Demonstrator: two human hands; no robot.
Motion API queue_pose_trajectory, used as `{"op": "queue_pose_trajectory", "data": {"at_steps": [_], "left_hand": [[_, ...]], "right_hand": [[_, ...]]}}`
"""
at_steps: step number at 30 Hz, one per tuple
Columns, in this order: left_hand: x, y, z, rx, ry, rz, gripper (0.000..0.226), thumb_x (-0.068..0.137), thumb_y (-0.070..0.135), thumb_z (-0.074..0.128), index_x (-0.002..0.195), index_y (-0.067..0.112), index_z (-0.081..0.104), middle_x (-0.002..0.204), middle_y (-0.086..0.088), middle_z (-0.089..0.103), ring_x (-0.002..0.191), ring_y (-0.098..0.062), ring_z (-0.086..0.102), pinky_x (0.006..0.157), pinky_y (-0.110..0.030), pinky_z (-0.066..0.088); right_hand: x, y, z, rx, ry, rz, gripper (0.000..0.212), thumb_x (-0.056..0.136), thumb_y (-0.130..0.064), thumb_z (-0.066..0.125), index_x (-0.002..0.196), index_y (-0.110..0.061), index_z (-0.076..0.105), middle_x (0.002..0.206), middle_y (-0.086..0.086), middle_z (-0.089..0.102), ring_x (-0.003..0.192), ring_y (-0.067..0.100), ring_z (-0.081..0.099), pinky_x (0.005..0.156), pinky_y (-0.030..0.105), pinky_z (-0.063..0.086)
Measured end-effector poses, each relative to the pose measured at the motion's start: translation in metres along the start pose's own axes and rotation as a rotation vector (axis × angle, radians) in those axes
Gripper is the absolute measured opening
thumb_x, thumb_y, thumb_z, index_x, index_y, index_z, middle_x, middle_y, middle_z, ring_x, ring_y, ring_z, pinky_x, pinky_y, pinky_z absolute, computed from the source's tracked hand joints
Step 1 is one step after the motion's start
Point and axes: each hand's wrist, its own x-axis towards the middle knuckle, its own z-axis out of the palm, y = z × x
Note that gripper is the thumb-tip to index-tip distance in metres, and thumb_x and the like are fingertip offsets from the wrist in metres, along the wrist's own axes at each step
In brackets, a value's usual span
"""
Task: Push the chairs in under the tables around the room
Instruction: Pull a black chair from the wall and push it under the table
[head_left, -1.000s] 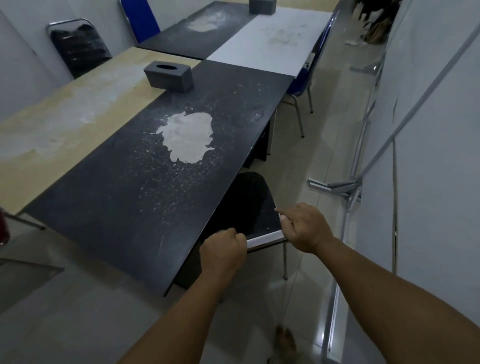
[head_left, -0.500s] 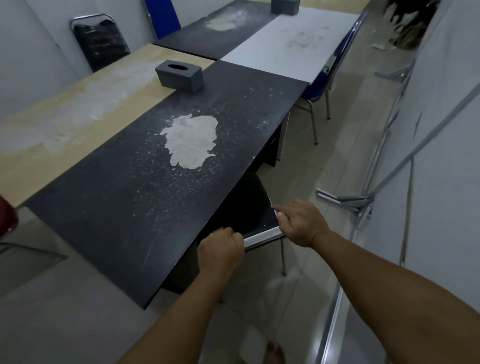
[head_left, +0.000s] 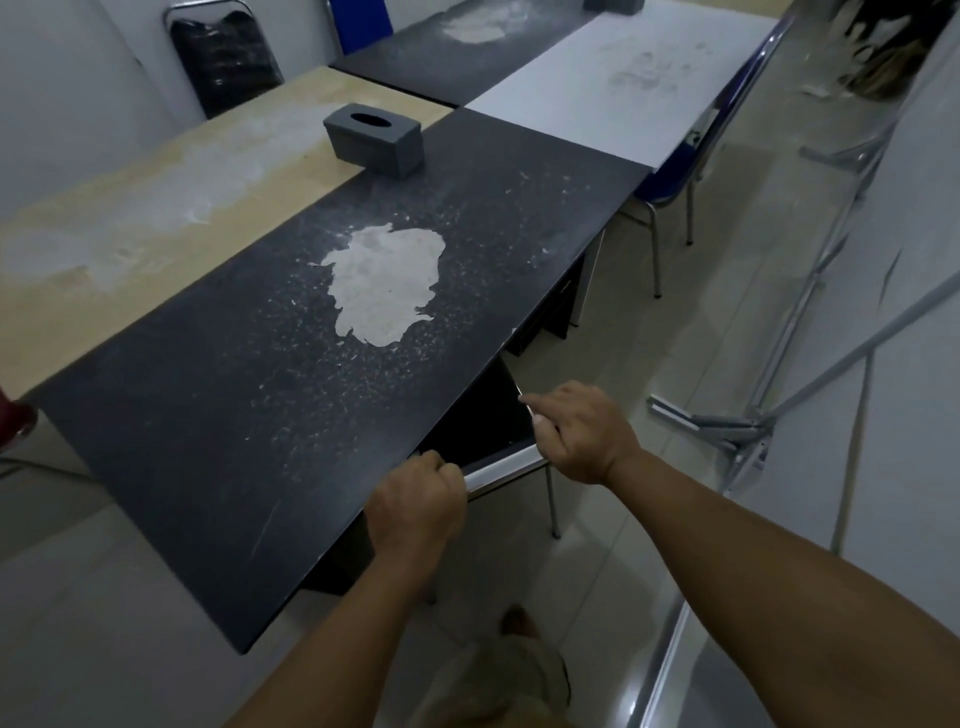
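1. Left hand (head_left: 415, 501) and right hand (head_left: 582, 434), fingers curled, grip the chair (head_left: 485, 415) back rail, lower centre.
2. Chair seat lies mostly under the black table (head_left: 249, 395) edge.
3. Bare floor (head_left: 665, 364) runs to its right.

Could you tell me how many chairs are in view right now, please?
4, perhaps more hidden: black chair under the dark table, gripped by both hands; blue chair at the white table; black chair against the far wall; blue chair back beside it.
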Motion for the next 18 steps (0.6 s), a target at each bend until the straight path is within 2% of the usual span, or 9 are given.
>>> {"op": "queue_pose_trajectory", "data": {"at_steps": [3, 9, 15, 18], "left_hand": [[0.011, 0.009, 0.005, 0.012, 0.029, -0.023, 0.029, 0.088, 0.026, 0.041, 0.062, 0.015, 0.048, 0.061, -0.001, 0.051, 0.055, -0.018, 0.045, 0.052, -0.030, 0.030], [0.031, 0.034, 0.012, 0.010, 0.070, -0.060, 0.033, 0.087, 0.027, 0.038, 0.058, 0.013, 0.047, 0.056, 0.000, 0.048, 0.051, -0.017, 0.042, 0.050, -0.029, 0.026], [0.048, 0.058, 0.020, -0.044, 0.108, -0.086, 0.033, 0.082, 0.028, 0.034, 0.052, 0.016, 0.038, 0.052, 0.001, 0.043, 0.049, -0.018, 0.042, 0.046, -0.027, 0.021], [0.054, 0.067, 0.024, -0.035, 0.098, -0.117, 0.036, 0.087, 0.024, 0.042, 0.052, 0.018, 0.036, 0.052, 0.004, 0.039, 0.050, -0.017, 0.040, 0.048, -0.027, 0.022]], "right_hand": [[0.014, 0.012, -0.001, 0.033, 0.038, -0.015, 0.049, 0.089, -0.036, 0.038, 0.118, -0.012, 0.068, 0.093, 0.004, 0.071, 0.087, 0.023, 0.060, 0.071, 0.035, 0.050], [0.048, 0.038, -0.007, 0.068, 0.036, -0.068, 0.048, 0.087, -0.035, 0.040, 0.116, -0.010, 0.069, 0.088, 0.005, 0.070, 0.083, 0.025, 0.060, 0.069, 0.034, 0.051], [0.079, 0.067, -0.013, 0.074, -0.023, -0.118, 0.048, 0.087, -0.032, 0.040, 0.117, -0.008, 0.069, 0.087, 0.007, 0.070, 0.081, 0.026, 0.059, 0.072, 0.036, 0.051], [0.090, 0.078, -0.014, 0.069, -0.031, -0.147, 0.048, 0.086, -0.031, 0.040, 0.117, -0.008, 0.069, 0.089, 0.007, 0.071, 0.080, 0.026, 0.060, 0.071, 0.036, 0.051]]}}
